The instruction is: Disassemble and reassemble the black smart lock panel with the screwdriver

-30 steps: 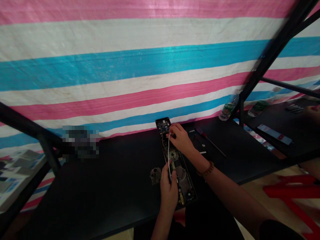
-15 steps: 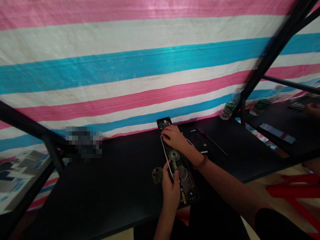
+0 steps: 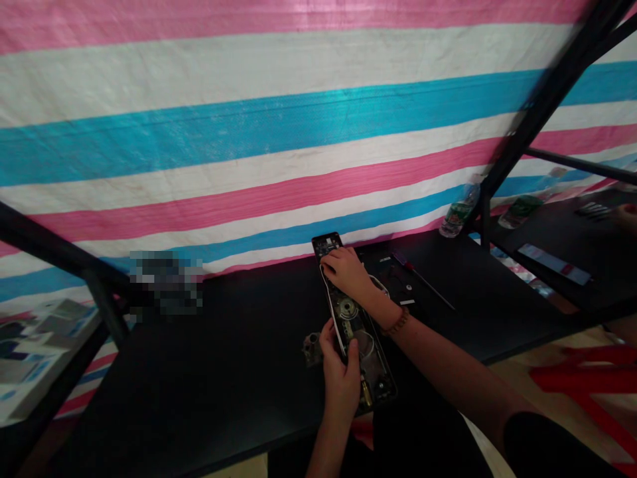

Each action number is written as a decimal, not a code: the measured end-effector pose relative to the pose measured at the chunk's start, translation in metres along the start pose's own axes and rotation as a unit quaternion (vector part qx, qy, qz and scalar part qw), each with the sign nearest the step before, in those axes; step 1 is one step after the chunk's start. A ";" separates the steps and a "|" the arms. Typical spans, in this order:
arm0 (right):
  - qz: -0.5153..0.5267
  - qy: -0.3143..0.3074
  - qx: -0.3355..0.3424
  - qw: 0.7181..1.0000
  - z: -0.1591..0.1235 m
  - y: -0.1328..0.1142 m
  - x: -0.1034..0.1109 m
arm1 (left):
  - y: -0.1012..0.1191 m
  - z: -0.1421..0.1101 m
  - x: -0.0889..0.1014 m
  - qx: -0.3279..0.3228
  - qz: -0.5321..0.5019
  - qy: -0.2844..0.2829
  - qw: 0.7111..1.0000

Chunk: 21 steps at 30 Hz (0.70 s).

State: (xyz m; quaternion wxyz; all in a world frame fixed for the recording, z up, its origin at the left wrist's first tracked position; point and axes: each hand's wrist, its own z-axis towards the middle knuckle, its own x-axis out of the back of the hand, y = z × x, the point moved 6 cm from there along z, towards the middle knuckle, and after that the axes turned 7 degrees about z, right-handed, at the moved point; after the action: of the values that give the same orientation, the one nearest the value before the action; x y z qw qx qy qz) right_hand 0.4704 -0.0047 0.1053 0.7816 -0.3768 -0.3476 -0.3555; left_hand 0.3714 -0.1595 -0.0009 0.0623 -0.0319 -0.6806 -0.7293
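A long black housing (image 3: 381, 365), open on top, lies on the table with its far end near the striped sheet. Circuit parts, a round ring-shaped part (image 3: 347, 307) and a brass-coloured cylinder (image 3: 366, 392) show inside it. Along its left side runs a thin white cable (image 3: 332, 307). My right hand (image 3: 348, 273) is closed over the upper part, fingertips pinching the cable; the exact grip is partly hidden. Lower down, my left hand (image 3: 341, 375) holds the housing's left edge, its thumb on top by the cable. Left of it rests a small metal plate part (image 3: 312, 348).
On the black table (image 3: 223, 372), a screwdriver (image 3: 430, 287) and small loose parts lie right of the housing. A water bottle (image 3: 458, 211) stands by the frame post. Blurred items (image 3: 169, 282) sit at the left. Another person's hand (image 3: 626, 216) shows at far right, beyond a red stool (image 3: 582, 382).
Both hands stay almost where they were. The white cable now runs slightly straighter and closer to the housing's left edge. The view has shifted a little.
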 end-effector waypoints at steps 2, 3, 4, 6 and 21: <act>-0.006 -0.007 -0.001 1.000 0.000 -0.002 0.000 | -0.001 0.000 -0.001 0.001 0.002 -0.006 1.000; -0.007 -0.010 -0.001 1.000 0.001 -0.002 -0.001 | -0.001 0.000 -0.001 0.001 0.003 -0.008 1.000; -0.005 -0.013 -0.002 1.000 0.001 -0.002 -0.001 | -0.001 0.000 -0.001 0.002 0.004 -0.009 1.000; 0.003 -0.015 -0.002 1.000 0.002 -0.002 -0.001 | -0.001 0.000 0.000 0.005 0.006 -0.006 1.000; 0.005 -0.039 -0.054 0.998 0.010 -0.003 0.002 | -0.004 0.000 0.001 0.034 -0.020 0.009 0.999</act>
State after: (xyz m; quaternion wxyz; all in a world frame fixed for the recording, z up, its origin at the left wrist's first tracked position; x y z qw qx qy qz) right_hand 0.4659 0.0018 0.1128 0.7476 -0.4340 -0.3564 -0.3546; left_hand 0.3701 -0.1590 -0.0050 0.0551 -0.0096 -0.7052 -0.7068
